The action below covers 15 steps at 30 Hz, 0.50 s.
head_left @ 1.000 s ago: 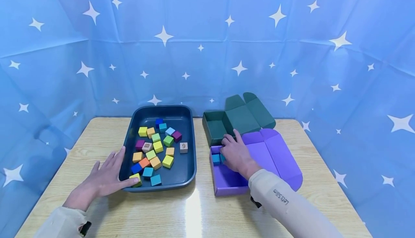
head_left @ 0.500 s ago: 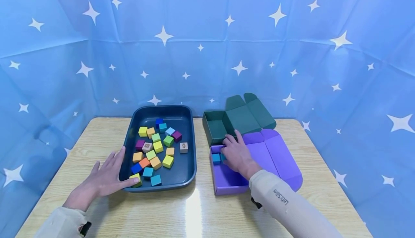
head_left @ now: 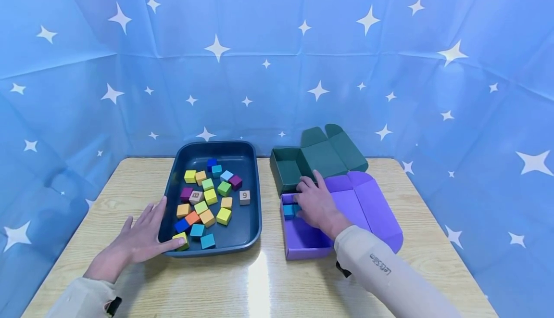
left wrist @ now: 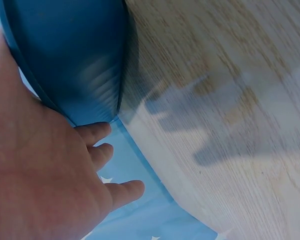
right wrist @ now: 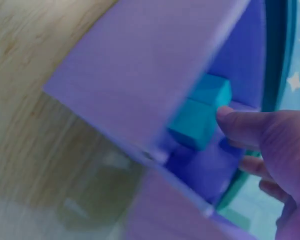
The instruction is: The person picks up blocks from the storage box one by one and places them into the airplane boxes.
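In the head view my right hand point(head_left: 318, 206) reaches into the purple box point(head_left: 308, 253). Two teal cubes point(head_left: 288, 211) sit side by side at the box's far left end. From the right wrist view, my thumb tip is at the side of the nearer teal cube point(right wrist: 192, 122), while the other visible fingers stay off it. My left hand point(head_left: 140, 236) rests spread along the left wall of the dark blue tray point(head_left: 242, 241), its thumb over the near rim and overlapping a yellow cube point(head_left: 182, 242). The left wrist view shows that hand's straight fingers against the tray's outer wall.
Several coloured cubes lie scattered in the tray, with a wooden number cube point(head_left: 245, 197) near its right wall. Behind the purple box stands a dark green box point(head_left: 283, 183), lid folded open to the right. A blue star-patterned cloth point(head_left: 268, 92) encloses the table point(head_left: 207, 284).
My right hand has shifted slightly left inside the purple box, and the gap between the two teal cubes has closed. The left hand and the tray stay put.
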### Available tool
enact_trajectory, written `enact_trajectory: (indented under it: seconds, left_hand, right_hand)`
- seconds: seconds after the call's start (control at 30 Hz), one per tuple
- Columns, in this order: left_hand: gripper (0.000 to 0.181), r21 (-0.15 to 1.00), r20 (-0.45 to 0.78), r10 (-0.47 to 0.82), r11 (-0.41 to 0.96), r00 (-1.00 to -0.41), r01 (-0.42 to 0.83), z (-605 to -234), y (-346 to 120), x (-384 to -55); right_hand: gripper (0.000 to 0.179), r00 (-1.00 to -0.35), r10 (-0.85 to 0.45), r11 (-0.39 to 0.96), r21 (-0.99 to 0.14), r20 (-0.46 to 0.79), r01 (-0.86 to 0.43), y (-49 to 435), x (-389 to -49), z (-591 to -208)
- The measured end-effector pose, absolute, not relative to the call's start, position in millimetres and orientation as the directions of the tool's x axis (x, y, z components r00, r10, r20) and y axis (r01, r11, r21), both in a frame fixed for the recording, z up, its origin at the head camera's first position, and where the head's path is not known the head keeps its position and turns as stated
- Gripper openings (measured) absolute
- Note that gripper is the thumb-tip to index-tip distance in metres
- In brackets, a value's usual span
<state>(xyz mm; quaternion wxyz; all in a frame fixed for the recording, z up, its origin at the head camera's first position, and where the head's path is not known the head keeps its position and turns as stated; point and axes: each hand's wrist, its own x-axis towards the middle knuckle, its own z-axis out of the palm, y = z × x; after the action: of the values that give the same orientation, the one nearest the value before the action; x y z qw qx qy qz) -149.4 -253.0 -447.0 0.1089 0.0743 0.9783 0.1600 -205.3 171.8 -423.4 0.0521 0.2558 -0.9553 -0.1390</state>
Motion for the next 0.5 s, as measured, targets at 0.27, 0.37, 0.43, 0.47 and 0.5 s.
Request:
enact_trajectory:
  seconds: [0.27, 0.37, 0.43, 0.47, 0.5]
  left_hand:
    - [0.125, 0.337, -0.187, 0.181, 0.935, -0.966, 0.110, -449, -255, -148]
    - [0.125, 0.335, -0.193, 0.178, 0.936, -0.965, 0.106, -449, -254, -149]
    - [0.123, 0.341, -0.199, 0.178, 0.935, -0.964, 0.102, -449, -254, -149]
    - [0.120, 0.347, -0.202, 0.180, 0.932, -0.963, 0.101, -448, -254, -150]
    - [0.117, 0.358, -0.205, 0.180, 0.928, -0.962, 0.098, -448, -254, -150]
  right_hand:
    - [0.027, -0.849, -0.512, 0.851, 0.207, 0.132, -0.482, 164, -201, -394]
    - [0.029, -0.847, -0.516, 0.852, 0.183, 0.130, -0.491, 157, -200, -387]
    - [0.032, -0.849, -0.516, 0.852, 0.173, 0.111, -0.495, 149, -200, -383]
    - [0.032, -0.850, -0.518, 0.850, 0.170, 0.100, -0.498, 145, -199, -381]
    - [0.033, -0.850, -0.519, 0.849, 0.167, 0.089, -0.501, 141, -199, -381]
